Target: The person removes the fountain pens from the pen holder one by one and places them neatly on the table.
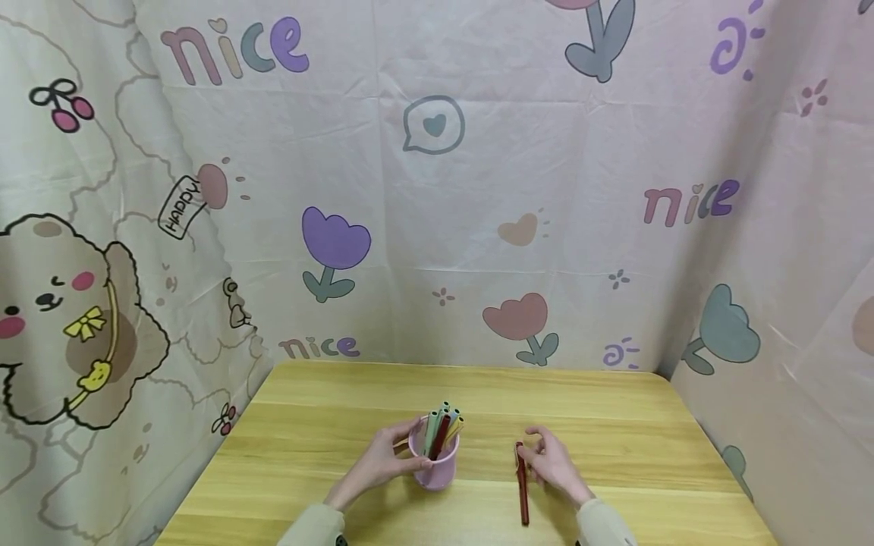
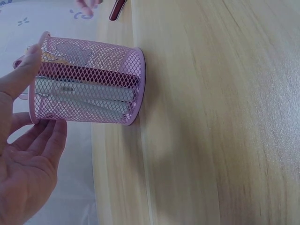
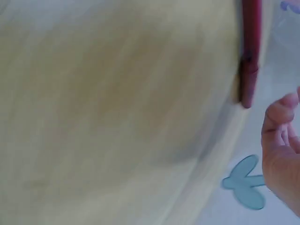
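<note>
Sleeves are being shown at the head view's lower edge. Beyond them, the pink mesh cup (image 1: 435, 464) is being held upright on the bench (image 1: 614, 425) by the left hand (image 1: 378, 466), whose thumb and fingers are being curled round its rim and side. Several pens (image 1: 440, 428) are being kept standing inside it. Just right of the cup, a red pen (image 1: 522, 485) is being left lying on the bench, and the right hand (image 1: 553, 462) is being rested beside it with fingers loosely curled, gripping nothing.
</note>
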### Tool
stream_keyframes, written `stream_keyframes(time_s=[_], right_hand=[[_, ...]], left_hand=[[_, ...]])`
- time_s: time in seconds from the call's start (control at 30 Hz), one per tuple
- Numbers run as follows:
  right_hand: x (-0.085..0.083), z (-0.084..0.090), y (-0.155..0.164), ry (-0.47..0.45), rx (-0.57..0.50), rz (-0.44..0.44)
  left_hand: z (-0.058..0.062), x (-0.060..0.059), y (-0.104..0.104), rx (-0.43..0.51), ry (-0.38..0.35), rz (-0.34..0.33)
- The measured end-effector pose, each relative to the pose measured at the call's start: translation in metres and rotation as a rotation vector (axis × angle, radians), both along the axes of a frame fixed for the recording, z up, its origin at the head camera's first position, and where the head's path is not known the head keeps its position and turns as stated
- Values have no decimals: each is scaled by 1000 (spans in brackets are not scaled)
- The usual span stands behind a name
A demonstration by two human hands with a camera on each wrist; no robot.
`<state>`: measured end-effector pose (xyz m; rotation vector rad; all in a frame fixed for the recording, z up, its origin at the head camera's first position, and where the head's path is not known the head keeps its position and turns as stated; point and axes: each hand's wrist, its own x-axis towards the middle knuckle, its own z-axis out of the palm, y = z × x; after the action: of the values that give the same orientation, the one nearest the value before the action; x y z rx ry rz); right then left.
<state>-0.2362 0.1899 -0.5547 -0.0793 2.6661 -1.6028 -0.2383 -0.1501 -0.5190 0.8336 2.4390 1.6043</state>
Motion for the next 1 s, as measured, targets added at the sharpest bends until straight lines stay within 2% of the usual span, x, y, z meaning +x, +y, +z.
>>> stream_keyframes(time_s=[0.1,0.2,0.57,0.73,1.0], right_hand=[[-2,10,-12,57,-4,-36],[-2,20,-25,110,-40,-26],[0,41,-64,171,-150,166],[-1,46,-77,192,-146,194],[-5,51,-88,217,-108,173]], left_hand=[[1,0,-1,3,-6,3],[1,0,-1,3,-8,6],[-4,-1,-2,-11,17,-2],[-4,-2,-1,1,14,-12],[-1,-1,-1,15,-10,-16]])
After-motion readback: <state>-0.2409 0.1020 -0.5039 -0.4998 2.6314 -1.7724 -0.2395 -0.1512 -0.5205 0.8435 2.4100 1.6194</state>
